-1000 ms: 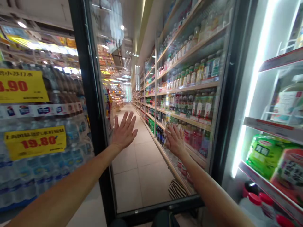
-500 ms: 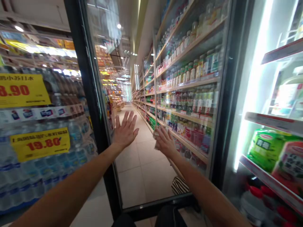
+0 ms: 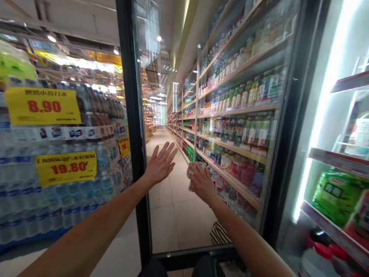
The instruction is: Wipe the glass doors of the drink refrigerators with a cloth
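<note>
Most of cloth (image 3: 191, 172) hidden under right hand (image 3: 201, 184); only pale edge shows. Left forearm (image 3: 95, 231) and right forearm (image 3: 245, 238) cut off at bottom edge. Striped item (image 3: 218, 234), bottom centre, partly behind right forearm, can't identify. Bottle labels (image 3: 248, 134) behind glass door (image 3: 173, 215) blurred, unreadable. Red-capped bottles (image 3: 325, 250), lower right, blurred, cropped. Aisle end (image 3: 161, 123) too small.

- Right hand (image 3: 201, 181) has slid left and a bit lower across the glass door (image 3: 170, 219); the cloth (image 3: 191, 172) now shows bunched under its fingers.
- Left hand (image 3: 160, 165) has tipped, fingers now slanting up-right.
- Door frame (image 3: 131, 115) and yellow price signs (image 3: 42, 105) sit further right in view.
</note>
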Demonstrator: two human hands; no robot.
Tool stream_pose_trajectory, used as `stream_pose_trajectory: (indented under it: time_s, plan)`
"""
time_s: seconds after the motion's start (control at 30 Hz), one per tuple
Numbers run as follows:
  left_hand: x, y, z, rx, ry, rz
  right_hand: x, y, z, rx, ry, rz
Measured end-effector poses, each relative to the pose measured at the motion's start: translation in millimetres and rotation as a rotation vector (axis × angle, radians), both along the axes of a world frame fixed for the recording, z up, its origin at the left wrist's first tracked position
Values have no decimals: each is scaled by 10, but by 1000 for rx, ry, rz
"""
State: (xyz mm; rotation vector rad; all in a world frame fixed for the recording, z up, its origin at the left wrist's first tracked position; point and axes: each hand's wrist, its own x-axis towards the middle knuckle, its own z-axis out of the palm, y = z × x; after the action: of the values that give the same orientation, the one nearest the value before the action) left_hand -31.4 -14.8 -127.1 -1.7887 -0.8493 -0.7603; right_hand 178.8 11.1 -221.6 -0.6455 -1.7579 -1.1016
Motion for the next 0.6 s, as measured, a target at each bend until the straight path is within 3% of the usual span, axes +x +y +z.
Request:
stream_pose_trajectory:
  time_s: [0.07, 0.13, 0.2, 0.3, 0.37, 0.43, 0.53, 0.6]
  plan:
    - [-49, -55, -19, -36, -17, -2, -69, 37, 259, 54, 150, -20]
    - [-106, -146, -62, -41, -68, 1, -175, 60, 388, 74, 209, -30]
    - [-182, -272, -133, -13, -115, 6, -293, 40, 290, 51, 115, 5]
    - [-334, -474, -249, 36, -140, 14, -434, -51, -79, -14, -190, 90]
    - [-442, -566, -284, 65, -178, 20, -509, -89, -196, -17, -346, 132]
    - [-529, -590, -253, 92, -272, 24, -600, -82, -81, -5, -369, 140]
    - [-586, -494, -105, 109, -512, 17, -802, -33, 336, 23, -172, 113]
    - [-583, -375, 3, 94, -679, -9, -952, -23, 505, 18, -64, 96]
